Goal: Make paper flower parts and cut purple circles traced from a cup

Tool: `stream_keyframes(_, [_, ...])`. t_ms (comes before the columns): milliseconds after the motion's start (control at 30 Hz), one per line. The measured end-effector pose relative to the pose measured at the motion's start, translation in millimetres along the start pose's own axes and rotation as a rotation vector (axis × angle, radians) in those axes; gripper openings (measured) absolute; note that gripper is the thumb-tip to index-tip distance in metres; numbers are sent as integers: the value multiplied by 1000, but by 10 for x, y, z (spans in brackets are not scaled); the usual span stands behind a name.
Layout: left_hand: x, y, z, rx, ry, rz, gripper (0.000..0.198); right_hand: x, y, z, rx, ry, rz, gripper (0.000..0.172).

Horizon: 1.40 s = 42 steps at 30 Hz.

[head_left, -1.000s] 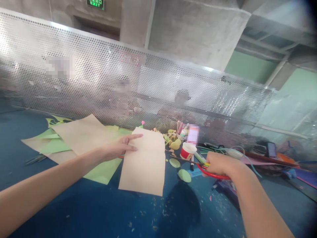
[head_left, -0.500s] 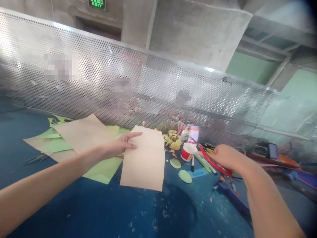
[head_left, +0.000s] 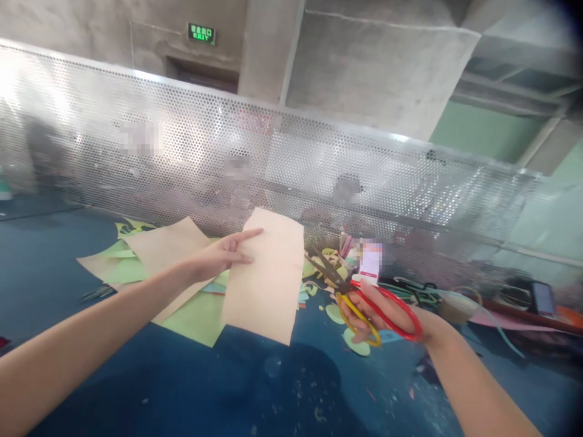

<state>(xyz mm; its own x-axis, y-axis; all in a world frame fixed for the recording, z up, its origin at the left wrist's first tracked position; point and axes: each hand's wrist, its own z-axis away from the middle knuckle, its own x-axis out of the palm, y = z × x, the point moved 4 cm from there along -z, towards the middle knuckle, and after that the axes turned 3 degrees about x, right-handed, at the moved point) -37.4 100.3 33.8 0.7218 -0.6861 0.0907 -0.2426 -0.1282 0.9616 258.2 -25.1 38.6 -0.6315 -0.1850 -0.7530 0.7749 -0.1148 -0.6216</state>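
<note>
Over the blue table point(head_left: 150, 394) I see the left hand point(head_left: 226, 252) holding a plain, slightly bowed cream sheet point(head_left: 268, 282) mid-frame; right of centre, the right hand point(head_left: 376, 308) grips red-and-yellow scissors point(head_left: 337, 280), blades parted.

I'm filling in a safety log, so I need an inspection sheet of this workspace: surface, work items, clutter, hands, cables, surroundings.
Surface: blue table, small specks scattered near the front.
Work items: paper, raised; scissors, blades apart, tips near the paper's right edge, contact unclear.
Clutter: tan sheets and green sheets overlapping on the left; green ovals and a phone on the right.
Hands: left hand grips the paper's left side; right hand holds the scissors' handles.
Cables: pale strand at right; cannot tell whether it is one.
Surroundings: perforated screen behind; lit exit sign above.
</note>
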Motion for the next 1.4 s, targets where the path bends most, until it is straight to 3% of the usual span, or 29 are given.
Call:
stream_keyframes(167, [-129,72,44,-1,-18,-21,72,116,-100,77,-8,-136,-105,40])
stream_keyframes(300, [-100,55,70,-53,-93,-35,72,223,-255,144,-54,-248,-178,38])
stream_keyframes(467, [-17,45,97,-76,-170,-73,71,334,-421,174,-3,-328,-225,35])
stream_keyframes(1100, [9,43,115,-104,-211,-111,70,383,-474,174,64,-361,-233,36])
stream_keyframes(1400, [-14,54,116,-109,-204,-114,71,387,-306,83,106,-270,-222,41])
